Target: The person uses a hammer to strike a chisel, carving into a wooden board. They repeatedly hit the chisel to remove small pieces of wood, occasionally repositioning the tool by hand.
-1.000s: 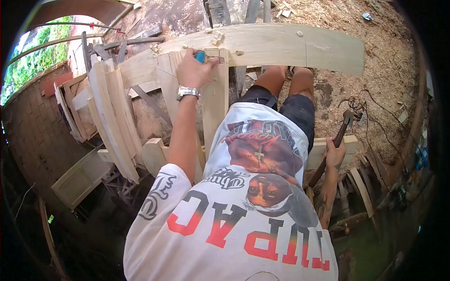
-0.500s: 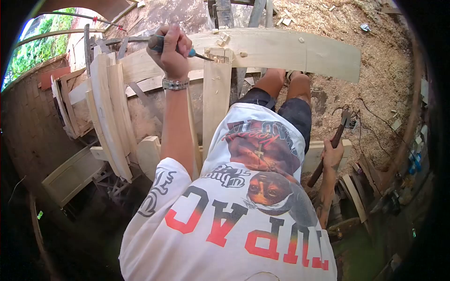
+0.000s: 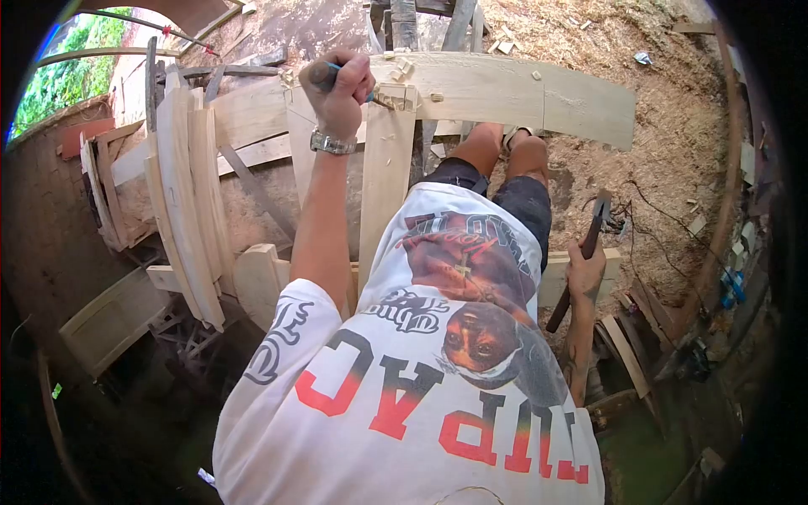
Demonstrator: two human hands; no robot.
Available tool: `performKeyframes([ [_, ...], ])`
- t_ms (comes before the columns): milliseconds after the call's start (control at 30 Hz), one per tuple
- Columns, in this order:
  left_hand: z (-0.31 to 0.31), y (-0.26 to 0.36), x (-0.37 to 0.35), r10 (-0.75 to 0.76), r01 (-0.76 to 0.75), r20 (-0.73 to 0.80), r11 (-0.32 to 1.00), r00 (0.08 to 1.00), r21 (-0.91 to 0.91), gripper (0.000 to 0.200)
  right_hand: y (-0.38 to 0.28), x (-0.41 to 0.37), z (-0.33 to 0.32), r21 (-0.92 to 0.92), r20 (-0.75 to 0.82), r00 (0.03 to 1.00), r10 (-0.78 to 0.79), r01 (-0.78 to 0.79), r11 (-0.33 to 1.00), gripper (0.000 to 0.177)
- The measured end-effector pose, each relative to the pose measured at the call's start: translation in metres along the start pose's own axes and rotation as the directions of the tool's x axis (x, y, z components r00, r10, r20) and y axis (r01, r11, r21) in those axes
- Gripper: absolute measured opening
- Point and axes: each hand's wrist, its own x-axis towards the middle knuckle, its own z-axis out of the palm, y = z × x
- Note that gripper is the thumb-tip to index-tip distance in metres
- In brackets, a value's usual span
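Note:
My left hand (image 3: 343, 91) is closed round the handle of a chisel (image 3: 324, 74), above the curved wooden board. Its tip reaches the notch (image 3: 396, 94), where chips lie at the joint between the curved board (image 3: 497, 84) and an upright plank (image 3: 385, 177). Off to the right and lower, my right hand (image 3: 584, 268) grips the dark handle of a hammer (image 3: 596, 231), head pointing up and away from the board. Small wood chips (image 3: 402, 67) rest on the board near the notch.
Curved wooden pieces (image 3: 181, 202) are stacked at the left. A lower board (image 3: 555, 278) passes behind my body. Sawdust (image 3: 673, 101) and chips cover the ground ahead, with a dark cable (image 3: 661, 210) at the right. More scrap wood lies around.
My left hand has moved right and slightly down with the chisel, which is now held more steeply at the notch. My right hand and the hammer have shifted a little left and up.

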Motion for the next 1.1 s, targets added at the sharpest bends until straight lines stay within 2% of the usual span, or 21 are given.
performKeyframes([
  [67, 0.0, -0.005, -0.003, -0.018, 0.018, 0.004, 0.999, 1.0, -0.046, 0.022, -0.024, 0.004, 0.011, -0.072, -0.016, 0.998, -0.054, 0.053, 0.996, 0.02],
  [133, 0.005, -0.004, -0.008, -0.001, 0.001, -0.006, 0.998, 1.0, 0.064, 0.021, -0.057, 0.015, 0.027, -0.057, 0.002, 0.937, -0.35, 0.349, 0.935, 0.02],
  [200, 0.012, -0.006, -0.014, 0.025, -0.024, 0.0, 0.988, 1.0, 0.155, 0.02, -0.14, 0.006, 0.046, -0.048, 0.014, 0.796, -0.605, 0.605, 0.795, 0.023],
  [233, 0.011, -0.007, -0.016, 0.018, -0.02, 0.019, 0.989, 1.0, 0.147, 0.018, -0.181, -0.003, 0.053, 0.084, 0.07, 0.82, -0.567, 0.562, 0.823, 0.027],
  [267, 0.011, -0.009, -0.017, 0.027, -0.028, 0.006, 0.99, 1.0, 0.137, 0.018, -0.226, -0.018, 0.053, 0.075, 0.106, 0.737, -0.668, 0.664, 0.744, 0.03],
  [333, 0.008, -0.013, -0.02, 0.032, -0.028, -0.031, 0.992, 0.999, 0.122, 0.018, -0.28, -0.03, 0.063, 0.036, 0.062, 0.451, -0.891, 0.891, 0.453, 0.033],
  [367, 0.006, -0.015, -0.02, 0.022, -0.021, -0.019, 0.997, 1.0, 0.075, 0.017, -0.302, -0.039, 0.073, 0.13, 0.004, 0.366, -0.931, 0.923, 0.363, 0.03],
  [400, 0.004, -0.018, -0.019, 0.103, -0.098, -0.012, 0.972, 0.995, 0.211, 0.017, -0.325, -0.051, 0.085, 0.148, -0.232, 0.135, -0.963, 0.984, 0.102, 0.026],
  [433, 0.002, -0.021, -0.019, 0.183, -0.173, 0.002, 0.923, 0.983, 0.343, 0.018, -0.331, -0.058, 0.094, 0.17, -0.165, 0.141, -0.976, 0.979, 0.113, 0.019],
  [533, 0.003, -0.024, -0.023, 0.11, -0.104, -0.075, 0.991, 0.991, 0.078, 0.02, -0.306, -0.027, 0.128, -0.062, 0.189, 0.106, -0.976, 0.993, 0.096, 0.008],
  [567, -0.001, -0.026, -0.021, 0.062, -0.057, -0.036, 0.989, 0.997, 0.137, 0.018, -0.292, -0.021, 0.137, -0.351, 0.477, 0.314, -0.821, 0.924, 0.15, 0.012],
  [600, -0.005, -0.027, -0.021, 0.012, -0.012, -0.003, 0.981, 1.0, 0.195, 0.017, -0.282, -0.016, 0.135, -0.25, 0.463, 0.282, -0.84, 0.951, 0.181, 0.013],
  [633, -0.011, -0.039, -0.017, 0.057, -0.075, 0.083, 0.972, 0.995, 0.225, 0.038, -0.282, -0.021, 0.123, -0.248, 0.483, 0.322, -0.814, 0.942, 0.225, 0.014],
  [700, -0.067, -0.103, 0.024, 0.388, -0.376, 0.084, 0.781, 0.918, 0.499, 0.034, -0.286, -0.015, 0.104, -0.24, 0.457, 0.359, -0.813, 0.931, 0.276, 0.016],
  [733, -0.031, -0.06, 0.021, 0.189, -0.107, -0.236, 0.941, 0.953, 0.322, 0.026, -0.272, -0.017, 0.099, -0.209, 0.412, 0.397, -0.82, 0.917, 0.338, 0.018],
  [767, 0.007, -0.014, 0.018, -0.038, 0.045, -0.522, 0.999, 0.852, 0.002, 0.028, -0.26, -0.016, 0.092, -0.18, 0.36, 0.429, -0.828, 0.903, 0.39, 0.019],
  [800, -0.021, -0.028, 0.033, -0.15, 0.096, -0.619, 0.988, 0.771, -0.119, 0.032, -0.254, -0.014, 0.083, -0.167, 0.342, 0.498, -0.797, 0.867, 0.47, 0.019],
  [867, -0.027, -0.024, 0.028, -0.102, 0.006, -0.625, 0.988, 0.774, -0.155, 0.034, -0.234, -0.021, 0.062, -0.133, 0.32, 0.641, -0.698, 0.76, 0.637, 0.017],
  [1000, -0.01, -0.004, -0.004, 0.151, -0.156, -0.215, 0.988, 0.965, -0.01, 0.033, -0.18, -0.013, 0.047, -0.175, 0.221, 0.787, -0.576, 0.613, 0.771, 0.023],
  [1033, -0.008, 0.0, -0.006, 0.167, -0.155, -0.176, 0.984, 0.97, 0.082, 0.034, -0.168, -0.013, 0.045, -0.172, 0.212, 0.814, -0.541, 0.576, 0.799, 0.026],
  [1100, -0.007, 0.001, -0.002, 0.105, -0.097, -0.179, 0.994, 0.978, 0.051, 0.033, -0.147, -0.011, 0.043, -0.186, 0.21, 0.848, -0.487, 0.524, 0.831, 0.029],
])
